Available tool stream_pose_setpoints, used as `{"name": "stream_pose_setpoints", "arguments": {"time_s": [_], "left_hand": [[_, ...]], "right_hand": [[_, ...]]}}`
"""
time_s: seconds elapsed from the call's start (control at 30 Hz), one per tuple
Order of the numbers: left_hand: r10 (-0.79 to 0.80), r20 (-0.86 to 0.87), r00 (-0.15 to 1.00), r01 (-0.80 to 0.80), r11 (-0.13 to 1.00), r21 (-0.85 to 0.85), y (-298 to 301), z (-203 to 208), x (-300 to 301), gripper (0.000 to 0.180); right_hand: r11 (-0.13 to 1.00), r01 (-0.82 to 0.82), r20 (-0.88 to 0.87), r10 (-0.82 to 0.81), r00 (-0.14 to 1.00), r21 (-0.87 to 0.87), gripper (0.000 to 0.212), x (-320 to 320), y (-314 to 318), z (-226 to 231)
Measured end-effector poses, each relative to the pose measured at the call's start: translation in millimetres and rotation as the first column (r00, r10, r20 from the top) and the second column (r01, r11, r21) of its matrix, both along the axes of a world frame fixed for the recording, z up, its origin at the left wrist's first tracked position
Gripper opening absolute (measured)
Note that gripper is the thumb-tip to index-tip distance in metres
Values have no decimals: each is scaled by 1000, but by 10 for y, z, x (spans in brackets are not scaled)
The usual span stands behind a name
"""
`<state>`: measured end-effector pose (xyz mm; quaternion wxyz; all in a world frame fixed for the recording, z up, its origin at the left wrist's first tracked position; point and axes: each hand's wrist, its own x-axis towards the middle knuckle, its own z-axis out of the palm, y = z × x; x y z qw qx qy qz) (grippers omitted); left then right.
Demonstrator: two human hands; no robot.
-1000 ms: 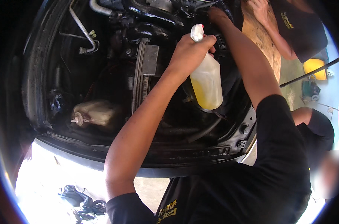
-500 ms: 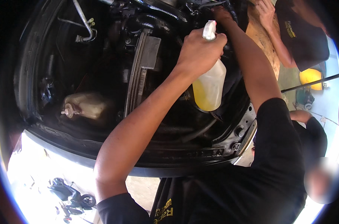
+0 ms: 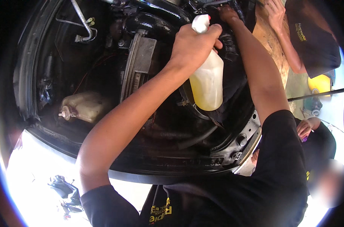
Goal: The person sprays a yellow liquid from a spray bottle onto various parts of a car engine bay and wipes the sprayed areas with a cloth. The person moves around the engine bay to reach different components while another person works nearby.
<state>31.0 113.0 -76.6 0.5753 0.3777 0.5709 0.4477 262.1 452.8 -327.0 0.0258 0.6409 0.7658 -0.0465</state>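
observed in black car engine bay [image 3: 32, 90]: translucent white plastic spray bottle with yellow liquid [image 3: 208, 81], right of grey rectangular metal box [image 3: 145, 56]. noted since half a second ago: white head [image 3: 200, 24] turned more broadside; judged a wrist adjustment, without loss of grip. recorded long axis from head, farther than box, to base, nearer than box. found left hand [image 3: 196, 43] closed around neck; right hand [image 3: 228, 14] farther out, right of box, fingers hidden, cannot tell closure. seen red tip [image 3: 209, 17] facing right.

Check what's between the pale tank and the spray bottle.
Head view: the left forearm crosses between the pale tank and the spray bottle. A metal bar shows on the tank side; whatever the forearm covers is hidden.
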Motion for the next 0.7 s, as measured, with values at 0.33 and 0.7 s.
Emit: {"name": "stream_pose_setpoints", "arguments": {"time_s": [0.33,0.7], "left_hand": [[33,-49,998,-27,994,106,113,-16,-8,38],[-33,-67,997,50,965,258,181,-25,-133,28]], "right_hand": [[989,-130,174,116,978,69,55,315,188,-276],[999,-15,44,17,999,-37,59,19,-151,181]]}}
